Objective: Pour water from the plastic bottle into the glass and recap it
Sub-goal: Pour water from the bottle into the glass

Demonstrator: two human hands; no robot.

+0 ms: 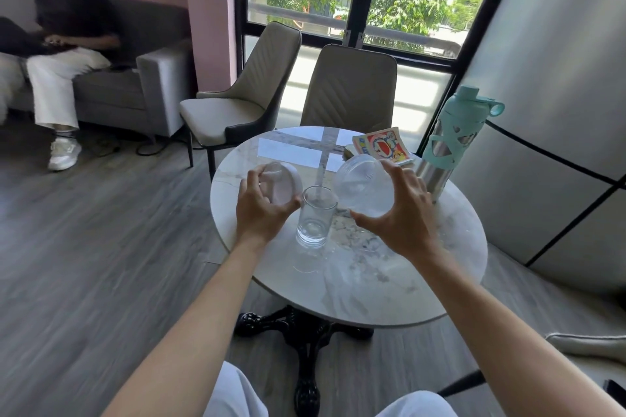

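Observation:
A clear drinking glass (pixel 315 218) stands upright near the middle of the round marble table (pixel 450 281), with a little water at its bottom. My right hand (pixel 403 217) grips a wide clear plastic bottle (pixel 364 186), tilted with its open mouth toward the glass. My left hand (pixel 259 210) holds the bottle's round translucent cap (pixel 281 183) just left of the glass, above the table. Whether water is flowing cannot be told.
A steel bottle with a teal sleeve and lid (pixel 450 142) stands at the table's right edge behind my right hand. A colourful booklet (pixel 382 145) lies at the back. Two beige chairs (pixel 349 88) stand beyond the table. A person sits on a grey sofa (pixel 111 91) at far left.

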